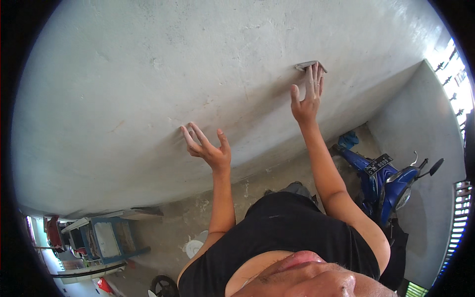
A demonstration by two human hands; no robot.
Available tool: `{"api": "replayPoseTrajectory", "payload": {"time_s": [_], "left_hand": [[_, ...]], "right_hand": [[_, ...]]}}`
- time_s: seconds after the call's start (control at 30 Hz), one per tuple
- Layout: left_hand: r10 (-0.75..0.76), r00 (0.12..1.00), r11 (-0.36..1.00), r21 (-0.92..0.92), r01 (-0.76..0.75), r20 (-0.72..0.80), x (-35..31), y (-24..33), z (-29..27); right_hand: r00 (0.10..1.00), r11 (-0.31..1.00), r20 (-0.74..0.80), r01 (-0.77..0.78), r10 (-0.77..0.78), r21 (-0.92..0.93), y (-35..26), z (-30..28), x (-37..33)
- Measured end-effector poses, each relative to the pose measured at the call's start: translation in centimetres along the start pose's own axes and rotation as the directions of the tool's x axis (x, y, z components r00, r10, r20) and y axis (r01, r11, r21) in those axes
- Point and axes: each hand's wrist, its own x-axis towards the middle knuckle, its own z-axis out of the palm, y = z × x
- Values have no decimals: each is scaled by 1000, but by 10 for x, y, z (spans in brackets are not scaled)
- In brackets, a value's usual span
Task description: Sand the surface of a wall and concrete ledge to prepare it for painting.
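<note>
A pale grey plastered wall (133,74) fills the upper part of the view. High on it at the right, my right hand (309,96) presses a thin grey piece of sandpaper (309,65) to the surface. Its fingers lie extended together over the sheet, with the thumb apart, and partly hide it. Pale dust coats these fingers. Lower and to the left, my left hand (208,148) rests its fingertips on the wall. Its fingers are spread, thumb out, and nothing is in them.
A blue motorbike (391,183) stands at the right, near the side wall (420,114). A blue-framed cabinet (106,237) is at the lower left. A white round lid or bucket (194,247) sits on the stained floor (168,230). Barred openings (452,74) let in light at far right.
</note>
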Motion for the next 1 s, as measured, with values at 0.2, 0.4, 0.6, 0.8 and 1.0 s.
{"api": "replayPoseTrajectory", "payload": {"time_s": [0.2, 0.4, 0.6, 0.8, 1.0], "left_hand": [[-52, 998, 999, -4, 52, 32, -2, 1, 2], [-24, 1000, 999, -21, 24, 7, -1, 2, 6], [-9, 1000, 999, 35, 8, 22, -3, 1, 6], [-22, 1000, 997, -67, 23, 16, -3, 2, 8], [9, 999, 999, -50, -10, -32, -4, 3, 13]], "right_hand": [[989, 990, -37, -139, 140, 22, 14, -10, 7], [952, 949, -113, -262, 284, 174, 23, -19, 6], [998, 998, 45, -52, 53, -26, 33, -13, -7], [970, 970, -33, -239, 240, 41, 43, -16, -17], [946, 947, -48, -322, 321, -9, 78, -30, -22]]}}
